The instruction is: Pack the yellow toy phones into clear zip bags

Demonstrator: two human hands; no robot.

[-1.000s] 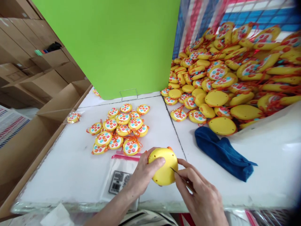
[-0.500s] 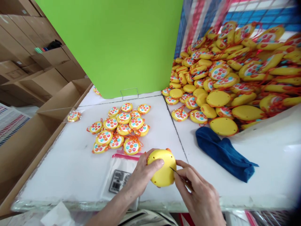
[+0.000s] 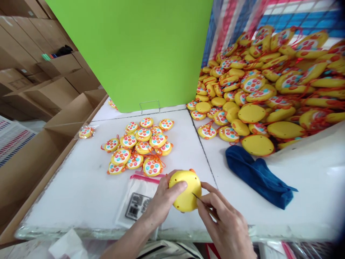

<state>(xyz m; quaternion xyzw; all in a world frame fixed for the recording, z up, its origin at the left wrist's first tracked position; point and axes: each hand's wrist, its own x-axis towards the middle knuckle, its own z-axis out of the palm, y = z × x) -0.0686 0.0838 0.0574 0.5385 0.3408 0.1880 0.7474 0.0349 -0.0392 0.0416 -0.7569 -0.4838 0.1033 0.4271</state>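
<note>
My left hand (image 3: pixel 164 196) is closed around a round yellow plastic toy (image 3: pixel 185 198), thumb across its plain back, where small screw holes show near the rim. In my right hand (image 3: pixel 225 217) is a thin dark pointed tool (image 3: pixel 207 207), pinched between thumb and fingers. Its tip lies at the middle of the toy's back; whether it presses in I cannot tell. Behind the hands, similar toys (image 3: pixel 142 135) with white faces and coloured dots form a small heap. Near my left forearm lies a clear zip bag (image 3: pixel 140 182) with a dark printed card inside.
A big pile of the yellow toys (image 3: pixel 253 84) fills the right side. In front of it lies a blue cloth (image 3: pixel 260 176). A green board (image 3: pixel 132 54) stands at the back. Open cardboard boxes (image 3: pixel 32 180) border the left edge, near one bagged toy (image 3: pixel 86 132).
The tool's tip has shifted slightly left across the toy's back, my right hand moving with it. My left hand keeps its hold. The whole view has shifted a little.
</note>
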